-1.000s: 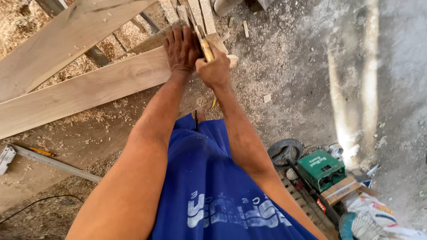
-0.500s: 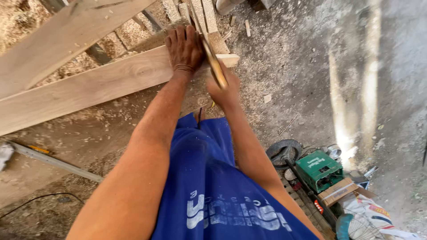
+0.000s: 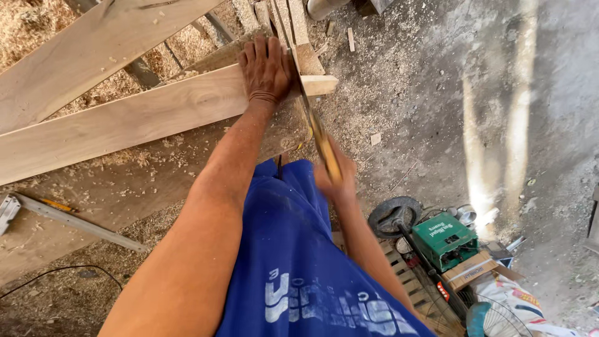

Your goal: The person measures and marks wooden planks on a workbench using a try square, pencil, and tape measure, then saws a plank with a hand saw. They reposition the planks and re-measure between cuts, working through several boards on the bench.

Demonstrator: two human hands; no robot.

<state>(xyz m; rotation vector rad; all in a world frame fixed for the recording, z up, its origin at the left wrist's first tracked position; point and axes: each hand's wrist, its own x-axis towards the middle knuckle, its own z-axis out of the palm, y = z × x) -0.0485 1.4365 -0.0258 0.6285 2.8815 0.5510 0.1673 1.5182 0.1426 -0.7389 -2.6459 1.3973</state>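
Seen from the head camera, a long pale plank (image 3: 143, 115) is laid slantwise over a sawdust-strewn bench (image 3: 125, 187), and everything else is placed from it. The left hand (image 3: 265, 65) is pressed flat on the plank near its right end, fingers spread and straight, nothing gripped. Just past that hand, a handsaw (image 3: 309, 109) is set across the plank's end; its blade is blurred. The saw's yellowish handle, below the plank and near the person's blue clothing (image 3: 293, 249), is clasped by the right hand (image 3: 334, 178), fingers closed round it. A second, wider board (image 3: 81, 56) is seen above the plank, and narrow wooden strips (image 3: 290, 25) lie above its right end. A metal square (image 3: 62, 215) is lying below the plank's left part. Well below and to the right of the plank's end, on the dusty ground, a green boxy machine (image 3: 444, 237) with a pale label on its top is found, a flat brown cardboard box (image 3: 477, 269) just beneath it, and a dark wheel (image 3: 394, 215) beside it.
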